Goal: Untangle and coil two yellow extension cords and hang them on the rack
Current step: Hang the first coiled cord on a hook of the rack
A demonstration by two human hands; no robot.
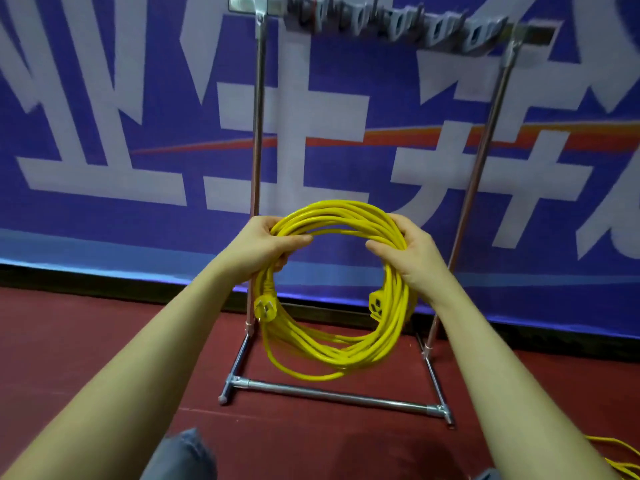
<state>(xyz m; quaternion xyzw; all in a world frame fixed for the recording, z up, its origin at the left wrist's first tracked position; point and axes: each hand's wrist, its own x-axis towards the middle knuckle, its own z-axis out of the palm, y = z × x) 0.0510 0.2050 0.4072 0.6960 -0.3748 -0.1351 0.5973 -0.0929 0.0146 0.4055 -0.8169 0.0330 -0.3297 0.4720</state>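
Head view: one frame, read left to right.
Left hand [265, 242]: fingers curled round the upper left of the coil [332, 355], thumb laid across the strands, pointing right.
Coil: yellow cord wound in a round hoop of many turns, held upright in the air between both hands, in front of the rack [332, 396]. Most of the hoop hangs below the two grips; its bottom hangs clear above the rack's base bar.
Plug [265, 310]: yellow, pronged, hanging on the hoop's left side just below the left hand.
Socket end [376, 305]: yellow, on the hoop's right side, below the right hand.
Right hand [412, 251]: fingers wrapped over the upper right of the coil, thumb inside the hoop, pointing left.
Rack: chrome tube frame on a red floor [86, 341], two uprights, grey hooks [398, 24] along the top rail, blurred.
Second cord [620, 459]: yellow, loose on the floor at the lower right corner, well apart from the coil.
Writing: large white Chinese characters on the blue banner [104, 220] behind the rack, cropped and only partly legible; "业" and "主" can be made out.
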